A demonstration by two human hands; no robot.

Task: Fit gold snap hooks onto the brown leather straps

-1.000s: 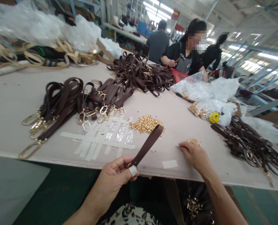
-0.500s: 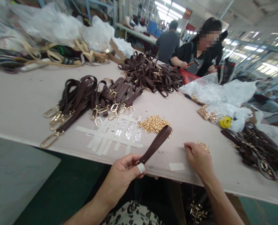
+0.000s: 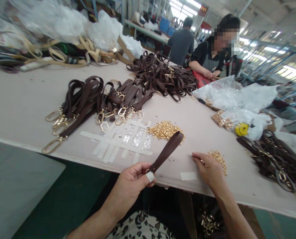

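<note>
My left hand [image 3: 134, 181], white tape round its thumb, is closed on the lower end of a dark brown leather wrist strap [image 3: 167, 149]. The strap's folded loop sticks up to the right, over the table edge. My right hand [image 3: 210, 169] is just above the tabletop with thumb and fingertips pinched together; whatever they hold is too small or hidden to name. Right behind that hand lies a small heap of gold metal pieces [image 3: 219, 159]. A larger heap of gold pieces [image 3: 164, 129] is on the table beyond the strap.
Several brown straps with gold clasps [image 3: 81, 103] lie at the left, and a big pile of straps [image 3: 162, 78] is behind. More straps [image 3: 274, 162], plastic bags [image 3: 247, 96] and a yellow tape measure [image 3: 241, 128] are at right. Across the table a co-worker [image 3: 210, 56] works.
My right hand has drawn a little left, away from the small gold heap, which shows more now. The left hand keeps the strap nearly still. The co-worker's hands have come together.
</note>
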